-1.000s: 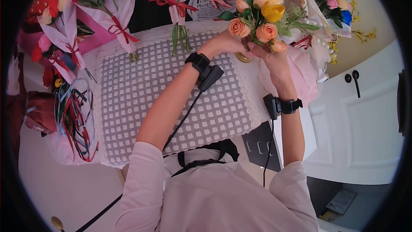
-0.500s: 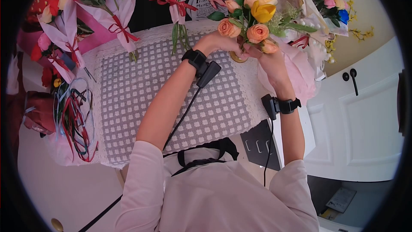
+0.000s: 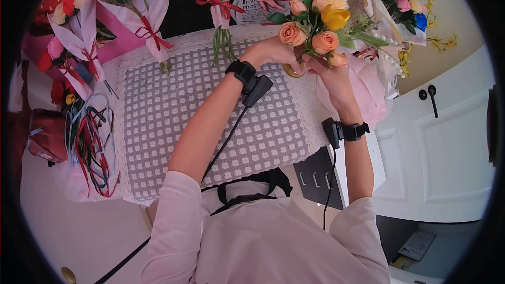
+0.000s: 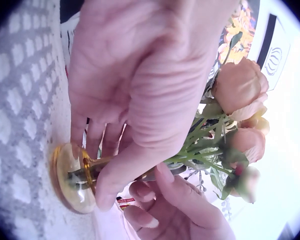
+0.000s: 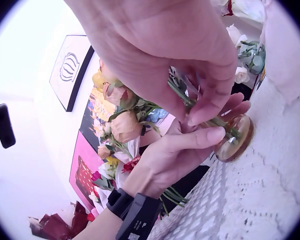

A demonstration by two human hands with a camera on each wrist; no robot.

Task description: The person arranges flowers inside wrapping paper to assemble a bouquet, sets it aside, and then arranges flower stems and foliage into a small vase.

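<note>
Peach roses (image 3: 325, 42) and a yellow flower (image 3: 335, 18) stand with green leaves in a small amber glass vase (image 3: 292, 71), its round foot on the white lace edge of the cloth. Around the vase's narrow part curls the left hand (image 3: 274, 52), the thumb along the near side in the left wrist view (image 4: 140, 95). From the other side the right hand (image 3: 335, 80) pinches the green stems (image 5: 180, 92) just above the left hand. The glass foot (image 5: 236, 139) shows below the fingers; the palms hide much of the vase.
Wrapped bouquets with red ribbons (image 3: 215, 2) lie along the far edge and left side. Loose ribbons (image 3: 93, 147) hang at the left. Pink wrapping (image 3: 363, 92) lies right of the right hand; a white door (image 3: 447, 152) stands beyond.
The flower heads swung slightly left, then back right, close to where they were a second ago. Both hands have stayed at the vase, with small finger shifts.
</note>
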